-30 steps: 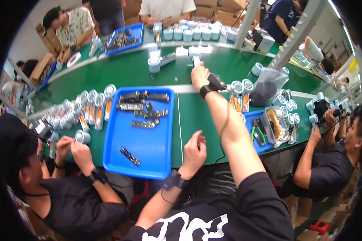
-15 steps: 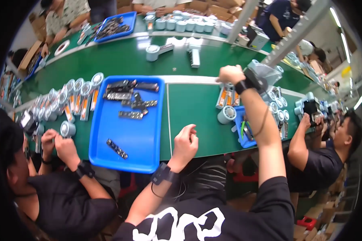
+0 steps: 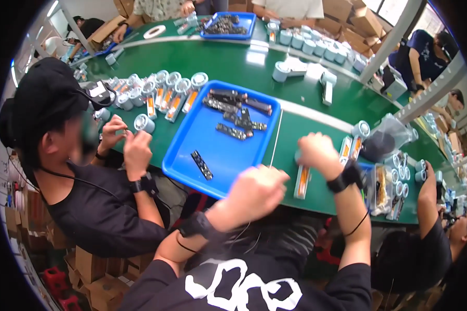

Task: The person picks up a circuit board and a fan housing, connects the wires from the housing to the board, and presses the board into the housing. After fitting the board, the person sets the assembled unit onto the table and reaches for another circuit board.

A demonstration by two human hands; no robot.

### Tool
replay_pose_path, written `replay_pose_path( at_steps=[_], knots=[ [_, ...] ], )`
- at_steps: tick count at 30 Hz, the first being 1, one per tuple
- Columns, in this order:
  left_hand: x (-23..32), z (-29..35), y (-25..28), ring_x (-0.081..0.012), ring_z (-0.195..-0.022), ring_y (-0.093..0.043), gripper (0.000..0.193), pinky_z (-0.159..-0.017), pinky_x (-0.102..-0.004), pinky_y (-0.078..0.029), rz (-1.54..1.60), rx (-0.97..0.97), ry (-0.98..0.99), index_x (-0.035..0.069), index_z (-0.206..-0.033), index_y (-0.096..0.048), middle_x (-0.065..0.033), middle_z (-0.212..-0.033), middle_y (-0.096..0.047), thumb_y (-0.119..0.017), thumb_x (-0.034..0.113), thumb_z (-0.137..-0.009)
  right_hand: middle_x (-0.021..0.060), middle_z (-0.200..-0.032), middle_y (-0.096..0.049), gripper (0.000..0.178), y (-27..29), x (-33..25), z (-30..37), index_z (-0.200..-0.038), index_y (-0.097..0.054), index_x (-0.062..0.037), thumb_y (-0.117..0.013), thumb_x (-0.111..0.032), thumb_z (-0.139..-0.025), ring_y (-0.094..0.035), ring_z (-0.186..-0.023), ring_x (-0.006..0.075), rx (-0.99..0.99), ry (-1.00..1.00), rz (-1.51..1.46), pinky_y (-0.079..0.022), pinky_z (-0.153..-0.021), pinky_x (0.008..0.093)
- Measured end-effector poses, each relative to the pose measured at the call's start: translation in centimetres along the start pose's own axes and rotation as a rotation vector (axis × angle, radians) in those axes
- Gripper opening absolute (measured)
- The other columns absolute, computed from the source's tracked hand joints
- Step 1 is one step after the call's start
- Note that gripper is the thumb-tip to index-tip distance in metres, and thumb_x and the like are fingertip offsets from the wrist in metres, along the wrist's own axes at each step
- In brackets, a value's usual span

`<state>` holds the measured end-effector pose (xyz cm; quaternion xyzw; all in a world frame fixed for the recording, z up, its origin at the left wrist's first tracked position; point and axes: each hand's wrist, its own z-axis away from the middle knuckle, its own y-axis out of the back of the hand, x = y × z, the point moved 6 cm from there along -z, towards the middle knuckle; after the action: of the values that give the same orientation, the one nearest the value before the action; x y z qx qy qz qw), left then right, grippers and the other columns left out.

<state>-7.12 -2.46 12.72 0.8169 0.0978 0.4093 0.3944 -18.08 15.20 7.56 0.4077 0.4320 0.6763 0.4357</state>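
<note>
Head view, green worktable (image 3: 233,67): right hand (image 3: 319,153), fingers curled shut on a pale roll (image 3: 299,155) with an orange-and-white pack (image 3: 301,181) lying on the table just below it, right of the blue tray (image 3: 218,150). Left hand (image 3: 254,192), blurred, closed in a loose fist at the tray's near corner; whether it holds anything cannot be told. Tray contents: dark strip-shaped parts (image 3: 233,116), one (image 3: 201,165) lying apart nearer the front edge; a neighbouring person's hands (image 3: 127,142) work beside the tray's left side.

Glossy blue plastic tray (image 3: 218,155) on matt green tabletop (image 3: 244,65).
</note>
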Motion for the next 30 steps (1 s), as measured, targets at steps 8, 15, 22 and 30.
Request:
replay_pose_path(
  at_steps=[8, 15, 22, 30],
  knots=[
    [-15.2, -0.3, 3.9, -0.0354, -0.107, -0.06, 0.034, -0.093, -0.0471, -0.05, -0.546, 0.0, 0.263, 0.004, -0.117, -0.064, -0.0146, -0.112, -0.063, -0.072, 0.015, -0.086, 0.0151, -0.118, -0.064, 0.04, -0.2, -2.0, 7.3, -0.112, -0.067, -0.0064, -0.079, -0.016, -0.075, -0.058, -0.11, 0.0356, 0.631, -0.094, -0.358, -0.043, -0.098, 0.0455],
    [-14.6, 2.5, 3.7, -0.0345, -0.096, -0.062, 0.018, -0.081, -0.0477, -0.051, -0.478, 0.127, 0.234, 0.006, -0.102, -0.066, -0.013, -0.098, -0.06, -0.072, 0.009, -0.085, 0.0147, -0.121, -0.064, 0.043, -3.1, -6.7, 16.7, -0.118, -0.062, -0.005, -0.078, -0.008, -0.079, -0.06, -0.11, 0.0324, 0.932, -0.054, -0.876, -0.043, -0.096, 0.0438],
    [-2.3, 1.4, 2.4, -0.033, -0.082, -0.066, 0.016, -0.069, -0.0409, -0.055, -0.044, 0.118, -0.123, 0.003, -0.09, -0.067, -0.0121, -0.091, -0.065, -0.075, -0.002, -0.078, 0.015, -0.118, -0.066, 0.043, -3.6, -7.7, 16.6, -0.12, -0.064, -0.0003, -0.076, 0.002, -0.079, -0.068, -0.095, 0.0272, 0.806, -0.016, -1.515, -0.055, -0.078, 0.035],
    [-2.6, 3.9, -6.1, -0.0253, -0.086, -0.071, 0.018, -0.07, -0.034, -0.058, 0.513, -0.042, 0.054, 0.003, -0.087, -0.073, -0.0109, -0.092, -0.073, -0.079, -0.005, -0.072, 0.0137, -0.096, -0.073, 0.016, -6.7, -4.6, 19.1, -0.097, -0.072, 0.005, -0.068, 0.014, -0.085, -0.072, -0.074, 0.0169, 0.84, 0.06, -1.517, -0.06, -0.065, 0.0267]
  ],
)
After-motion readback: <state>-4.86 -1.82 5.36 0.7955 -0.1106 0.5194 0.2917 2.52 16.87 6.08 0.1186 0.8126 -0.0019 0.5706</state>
